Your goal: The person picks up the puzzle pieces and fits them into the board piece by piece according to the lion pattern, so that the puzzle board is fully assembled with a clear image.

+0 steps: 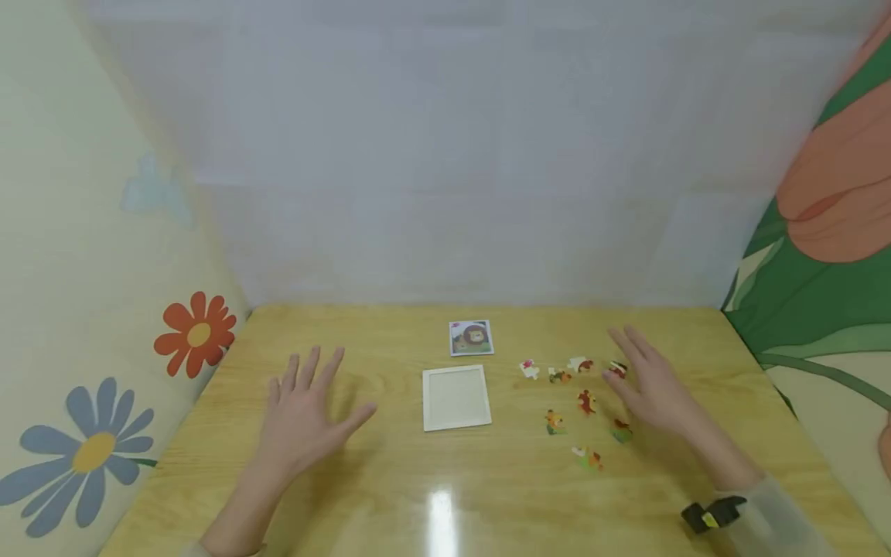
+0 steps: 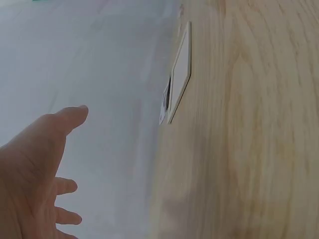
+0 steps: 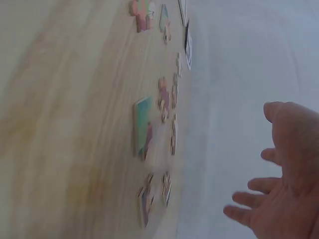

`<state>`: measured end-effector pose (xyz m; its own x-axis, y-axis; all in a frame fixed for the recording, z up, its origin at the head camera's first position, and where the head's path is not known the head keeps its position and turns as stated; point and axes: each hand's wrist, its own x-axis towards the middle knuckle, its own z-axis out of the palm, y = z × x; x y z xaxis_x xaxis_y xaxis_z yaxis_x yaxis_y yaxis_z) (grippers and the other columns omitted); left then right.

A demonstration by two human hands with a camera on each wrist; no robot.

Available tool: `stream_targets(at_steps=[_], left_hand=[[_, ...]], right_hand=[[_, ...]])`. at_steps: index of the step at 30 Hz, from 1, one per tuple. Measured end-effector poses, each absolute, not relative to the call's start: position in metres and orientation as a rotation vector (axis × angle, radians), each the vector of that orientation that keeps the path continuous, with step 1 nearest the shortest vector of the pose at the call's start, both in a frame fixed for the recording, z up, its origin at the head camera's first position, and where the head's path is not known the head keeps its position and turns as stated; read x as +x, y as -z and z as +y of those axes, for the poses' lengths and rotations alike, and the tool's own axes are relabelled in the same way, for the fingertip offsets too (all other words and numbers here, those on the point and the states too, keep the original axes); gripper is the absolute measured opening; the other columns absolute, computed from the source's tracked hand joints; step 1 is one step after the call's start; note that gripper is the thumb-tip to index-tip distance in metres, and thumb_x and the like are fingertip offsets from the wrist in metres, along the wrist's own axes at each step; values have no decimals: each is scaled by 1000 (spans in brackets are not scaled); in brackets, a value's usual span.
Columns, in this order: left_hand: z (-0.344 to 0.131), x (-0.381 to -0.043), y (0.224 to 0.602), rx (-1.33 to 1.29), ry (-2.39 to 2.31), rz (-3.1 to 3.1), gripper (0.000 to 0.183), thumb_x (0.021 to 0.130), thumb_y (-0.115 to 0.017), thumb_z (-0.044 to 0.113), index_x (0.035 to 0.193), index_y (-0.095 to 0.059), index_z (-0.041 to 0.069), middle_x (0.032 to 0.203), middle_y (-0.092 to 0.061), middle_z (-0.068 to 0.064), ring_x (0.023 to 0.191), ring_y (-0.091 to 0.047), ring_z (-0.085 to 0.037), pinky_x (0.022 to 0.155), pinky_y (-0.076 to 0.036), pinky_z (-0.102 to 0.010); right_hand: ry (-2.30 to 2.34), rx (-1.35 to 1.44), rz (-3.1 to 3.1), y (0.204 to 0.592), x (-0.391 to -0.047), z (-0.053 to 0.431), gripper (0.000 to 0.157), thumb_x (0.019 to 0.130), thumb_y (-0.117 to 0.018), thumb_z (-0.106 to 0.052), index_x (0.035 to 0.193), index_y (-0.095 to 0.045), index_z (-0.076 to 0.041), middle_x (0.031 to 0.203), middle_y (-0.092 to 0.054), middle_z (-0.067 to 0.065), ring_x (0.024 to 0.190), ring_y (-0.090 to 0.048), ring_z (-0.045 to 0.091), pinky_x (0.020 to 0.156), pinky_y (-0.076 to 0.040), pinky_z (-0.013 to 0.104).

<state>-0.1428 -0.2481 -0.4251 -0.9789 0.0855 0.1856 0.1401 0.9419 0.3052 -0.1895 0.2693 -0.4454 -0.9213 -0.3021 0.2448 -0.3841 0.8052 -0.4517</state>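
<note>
My left hand [image 1: 301, 424] hovers over the left part of the table, fingers spread and thumb pointing toward a shallow white puzzle tray [image 1: 455, 398]. Nothing is in it. On the right, my right hand [image 1: 654, 393] is held over the table beside loose jigsaw pieces, its fingers extended and empty. Its thumb overlaps a dark red and white piece [image 1: 618, 369] in the head view. Nearby lie a red-brown piece [image 1: 587, 401], an orange one [image 1: 554, 421] and a green and brown one [image 3: 142, 124]. The tray's recess holds no pieces.
Behind the tray lies a square picture card [image 1: 471, 338] with a lion on it. More pieces, among them a white and pink one [image 1: 529, 369], are scattered right of the tray. A white sheet [image 1: 445, 155] rises at the wooden table's [image 1: 376, 495] back edge.
</note>
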Motion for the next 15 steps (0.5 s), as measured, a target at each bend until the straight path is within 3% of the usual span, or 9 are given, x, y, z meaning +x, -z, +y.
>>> stream_targets(at_steps=[4,8,11,15], left_hand=[[-234,-153,435,-292,582,-2904,105,89,-74,67,169,-30,15,171,-30,-30,153,-28,-62,116,-30,-81],[-216,-161,445,-397,698,-2903,109,84,-80,65,168,-33,14,169,-36,-28,148,-41,-60,104,-48,-77],[-202,-171,454,-492,752,-2934,116,79,-85,64,167,-33,10,168,-38,-27,146,-46,-57,106,-49,-73],[-184,-185,467,-602,793,-3000,124,73,-92,60,167,-31,6,168,-37,-27,150,-43,-53,117,-41,-69]], right_hand=[[-733,613,-2847,439,-208,249,70,109,-62,-28,167,-31,-6,170,-29,32,154,-33,55,118,-36,74],[-737,750,-2799,439,-226,227,65,107,-65,-21,163,-38,-1,165,-42,29,151,-43,50,119,-40,67],[-747,834,-2799,439,-236,215,58,106,-66,-16,158,-46,0,159,-52,25,147,-50,45,119,-44,62],[-730,912,-2891,441,-247,204,49,106,-63,-13,153,-54,-3,154,-60,20,142,-57,41,116,-49,58]])
